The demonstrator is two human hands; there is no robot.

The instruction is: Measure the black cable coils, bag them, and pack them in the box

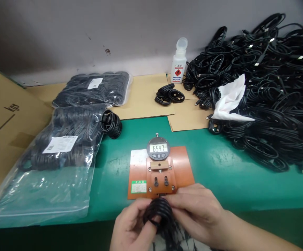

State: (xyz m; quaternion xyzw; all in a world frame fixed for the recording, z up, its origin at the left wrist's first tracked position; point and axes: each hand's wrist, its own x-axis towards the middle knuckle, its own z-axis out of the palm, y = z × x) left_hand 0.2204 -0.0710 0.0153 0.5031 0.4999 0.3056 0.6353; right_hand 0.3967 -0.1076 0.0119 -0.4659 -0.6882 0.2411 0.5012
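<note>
Far left, cardboard box (15, 129) with handwriting. Next, clear bag (65, 191) of black coils, paper label on it; a second filled bag (106, 90) behind. Small coil stack (112, 124) just beside the front bag. Left hand (133, 225) closed on a black cable coil (159, 211), thumb inside the loop; coil sits at the near edge of an orange fixture (184, 167). Digital gauge (158, 148) atop it, display seemingly 6.547. Loose coils (167, 94) on cardboard beyond, then white bottle (179, 68), cap raised. Right hand (198, 209): fingers narrowed against the coil's right side; cannot tell what they pinch. White cloth (231, 101) on a big cable heap (261, 83), far right.
</note>
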